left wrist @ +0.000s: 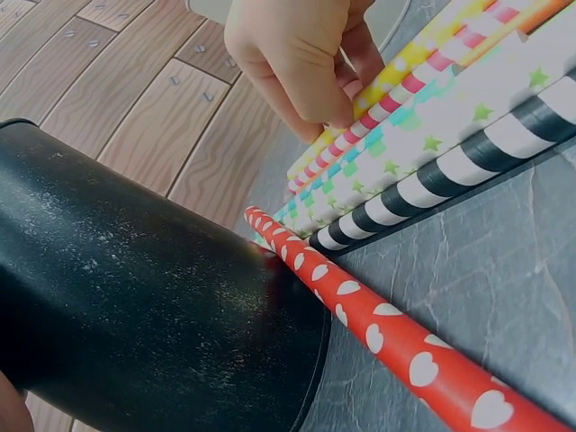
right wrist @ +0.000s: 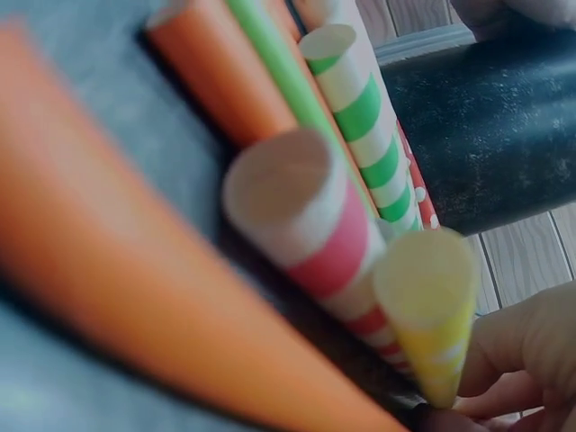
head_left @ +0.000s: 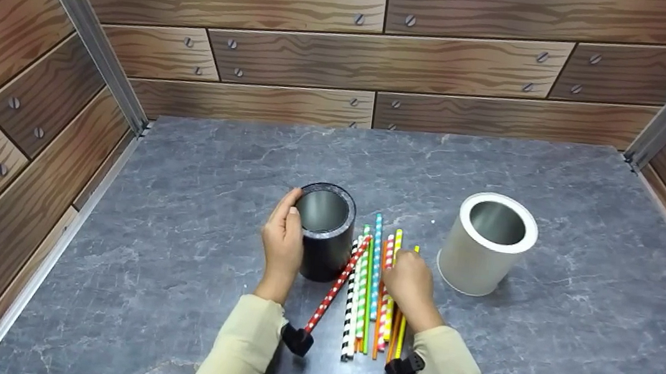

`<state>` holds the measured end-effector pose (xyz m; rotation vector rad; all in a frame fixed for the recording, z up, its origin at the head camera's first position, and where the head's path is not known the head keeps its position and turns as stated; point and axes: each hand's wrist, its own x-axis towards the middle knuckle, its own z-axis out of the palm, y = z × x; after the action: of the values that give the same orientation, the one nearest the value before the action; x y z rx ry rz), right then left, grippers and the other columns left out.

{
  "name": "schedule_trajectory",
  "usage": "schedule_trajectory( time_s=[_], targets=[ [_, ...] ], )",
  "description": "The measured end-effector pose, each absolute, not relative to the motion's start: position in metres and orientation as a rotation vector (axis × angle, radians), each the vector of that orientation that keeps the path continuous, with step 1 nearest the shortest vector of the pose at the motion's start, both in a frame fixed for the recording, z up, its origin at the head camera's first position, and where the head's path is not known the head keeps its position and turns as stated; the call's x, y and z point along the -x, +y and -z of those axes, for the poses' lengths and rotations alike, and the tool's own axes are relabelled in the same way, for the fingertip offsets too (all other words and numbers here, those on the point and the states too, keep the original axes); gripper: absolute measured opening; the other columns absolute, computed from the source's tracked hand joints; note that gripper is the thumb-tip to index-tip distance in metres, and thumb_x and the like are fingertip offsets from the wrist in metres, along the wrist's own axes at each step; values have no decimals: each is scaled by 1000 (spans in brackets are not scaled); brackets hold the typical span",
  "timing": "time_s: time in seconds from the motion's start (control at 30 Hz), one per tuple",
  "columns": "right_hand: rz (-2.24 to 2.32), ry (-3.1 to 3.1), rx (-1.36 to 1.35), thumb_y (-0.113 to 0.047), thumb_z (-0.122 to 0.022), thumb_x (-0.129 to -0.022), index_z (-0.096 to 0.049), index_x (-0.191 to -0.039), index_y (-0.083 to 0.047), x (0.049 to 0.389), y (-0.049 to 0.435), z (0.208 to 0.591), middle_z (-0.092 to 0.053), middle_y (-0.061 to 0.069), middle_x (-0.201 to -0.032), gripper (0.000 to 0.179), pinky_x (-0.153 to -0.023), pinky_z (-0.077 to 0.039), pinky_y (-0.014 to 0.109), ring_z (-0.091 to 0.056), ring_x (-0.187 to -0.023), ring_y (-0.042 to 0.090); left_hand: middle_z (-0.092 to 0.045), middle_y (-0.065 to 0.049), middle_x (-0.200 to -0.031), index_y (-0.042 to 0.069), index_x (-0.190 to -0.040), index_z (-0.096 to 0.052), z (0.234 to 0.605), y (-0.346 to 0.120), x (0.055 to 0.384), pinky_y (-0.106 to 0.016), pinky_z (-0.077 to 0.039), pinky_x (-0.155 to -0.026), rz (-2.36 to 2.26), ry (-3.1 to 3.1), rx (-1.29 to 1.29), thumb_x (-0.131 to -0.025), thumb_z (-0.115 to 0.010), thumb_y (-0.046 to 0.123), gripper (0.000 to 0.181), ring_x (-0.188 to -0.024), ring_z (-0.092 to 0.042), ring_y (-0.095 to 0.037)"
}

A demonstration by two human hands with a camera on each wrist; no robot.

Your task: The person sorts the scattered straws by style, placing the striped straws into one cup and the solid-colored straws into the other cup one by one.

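Observation:
My left hand (head_left: 282, 244) holds the left side of an upright black can (head_left: 325, 255), thumb toward the near side and a fingertip at the rim. Against the can's right side rests one end of a red paper straw (left wrist: 369, 328) with white hearts. Right of the can lies a bundle of paper straws: black-and-white striped (left wrist: 432, 187), green-patterned, blue, pink-striped and orange. Over this bundle, the fingers of my right hand (head_left: 410, 287) pinch a yellow straw (left wrist: 400, 67) with pale dots, seen end-on in the right wrist view.
A white can (head_left: 471, 268) with a wide rim stands upright to the right of the straws. The grey marbled tabletop (head_left: 212, 198) is bounded by wood-print walls (head_left: 297, 57) at the back and both sides.

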<state>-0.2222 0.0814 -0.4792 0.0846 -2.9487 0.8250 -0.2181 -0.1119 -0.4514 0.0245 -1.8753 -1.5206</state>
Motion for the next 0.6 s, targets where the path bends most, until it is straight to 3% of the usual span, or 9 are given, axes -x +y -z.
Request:
schedule_trajectory(
  time_s=[0.2, 0.4, 0.6],
  targets=[
    [-1049, -2897, 0, -5, -60, -68, -59, -70, -4, 224, 88, 482, -57, 10, -65, 2, -53, -41, 37, -50, -59, 27, -60, -19, -121, -5, -116, -61, 450, -111, 218, -34, -39, -102, 1506, -1865, -35, -91, -43, -1, 32, -118, -53, -28],
    [-1196, -2856, 30, -3, -58, -69, -57, -68, -4, 227, 92, 482, -46, 0, -56, 2, -47, -31, 25, -41, -51, 16, -61, -19, -119, -4, -114, -63, 449, -111, 219, -34, -40, -101, 1494, -1858, -51, -89, -44, -2, 31, -117, -54, -28],
    [-1388, -2819, 117, -2, -59, -72, -68, -96, 1, 228, 94, 481, -55, 2, -68, 26, -54, -38, 23, -49, -62, 16, -62, -18, -117, -4, -111, -65, 448, -112, 220, -33, -41, -100, 1454, -1897, -60, -87, -45, -2, 31, -115, -55, -28]
  ],
)
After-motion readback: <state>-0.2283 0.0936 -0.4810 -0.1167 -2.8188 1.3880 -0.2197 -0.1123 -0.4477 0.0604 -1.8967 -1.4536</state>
